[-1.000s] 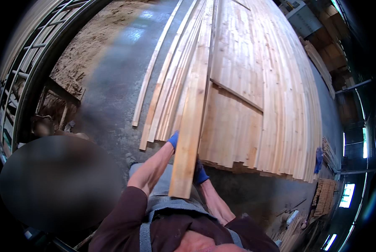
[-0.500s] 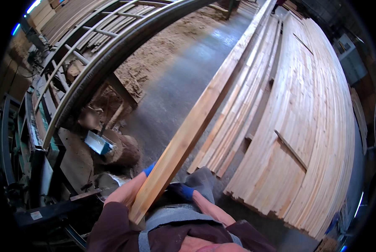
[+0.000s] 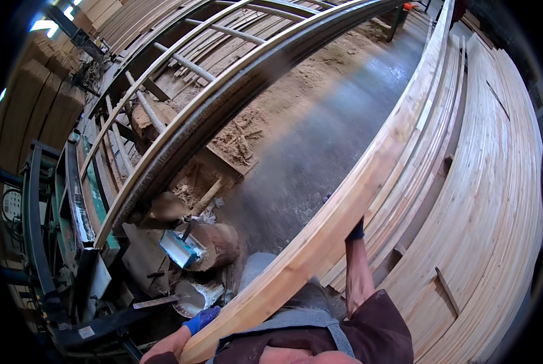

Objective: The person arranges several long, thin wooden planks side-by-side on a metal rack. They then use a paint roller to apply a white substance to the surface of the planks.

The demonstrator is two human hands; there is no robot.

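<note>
A long wooden beam [image 3: 320, 236] runs from low in front of my body up to the far right. My left hand [image 3: 203, 320], in a blue glove, grips its left side close to the near end; part of the fingers is hidden by the wood. Further along, my right hand [image 3: 357, 229], in a dark blue glove, reaches under from the right side. Its fingertips show past the beam's left edge, so the hand is wrapped around it. The beam is raised off the floor, held across the front of my body.
Stacked long boards [image 3: 465, 200] fill the right side, with a thin stick [image 3: 447, 292] lying on them. A metal roller conveyor [image 3: 192, 67] curves along the left. Below it stand a log stump [image 3: 218, 246] with a blue-and-white container [image 3: 179, 249] and sawdust [image 3: 295, 85] on the floor.
My right hand has moved forward and right, now gripping along the beam's right side. My left hand is nearer the beam's end. The beam and the view have shifted.
</note>
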